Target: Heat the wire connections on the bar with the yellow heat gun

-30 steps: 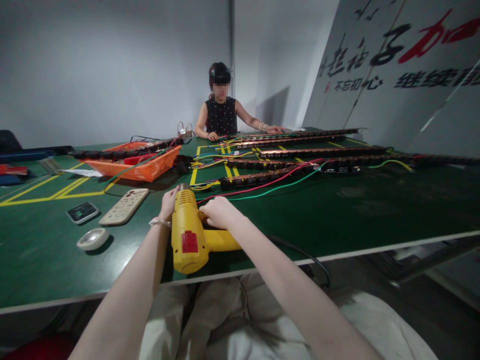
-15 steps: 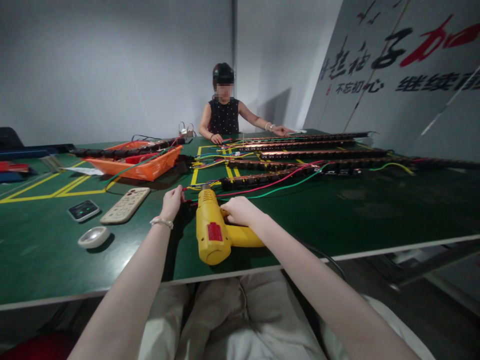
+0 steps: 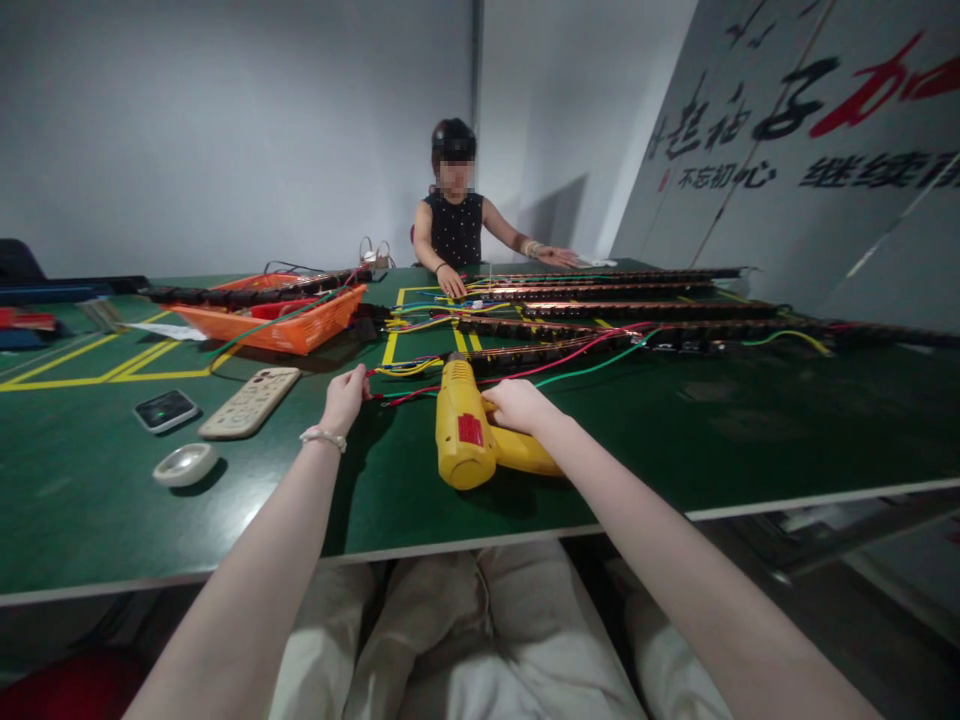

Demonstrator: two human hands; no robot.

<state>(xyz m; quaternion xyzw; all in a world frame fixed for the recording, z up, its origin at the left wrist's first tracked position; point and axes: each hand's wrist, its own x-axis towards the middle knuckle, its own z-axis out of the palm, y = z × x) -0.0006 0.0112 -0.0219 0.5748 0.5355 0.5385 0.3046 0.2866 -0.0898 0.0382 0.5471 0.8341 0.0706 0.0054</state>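
My right hand (image 3: 519, 405) is closed round the handle of a yellow heat gun (image 3: 456, 430), whose nozzle points away from me toward the wires. My left hand (image 3: 346, 400) pinches the end of some thin wires (image 3: 411, 370), with a bit of red at the fingertips. From there the wires run right, behind the nozzle, into a black-wrapped wire harness (image 3: 517, 356). Loose red and green wires (image 3: 409, 396) lie close to my left fingers. A red wire (image 3: 564, 357) and a green wire (image 3: 592, 372) stretch along the harness.
An orange basket (image 3: 300, 335) holds more harness on the left. Nearer lie a phone in a patterned case (image 3: 251, 403), a small square device (image 3: 166, 411) and a round white dish (image 3: 185, 465). Across the green table (image 3: 637, 440) a co-worker (image 3: 456, 225) reaches over several long harnesses (image 3: 637, 310).
My right hand has carried the heat gun to the right and slightly away from me. The left hand has stayed nearly in place. The co-worker's hand nearer the basket has shifted right.
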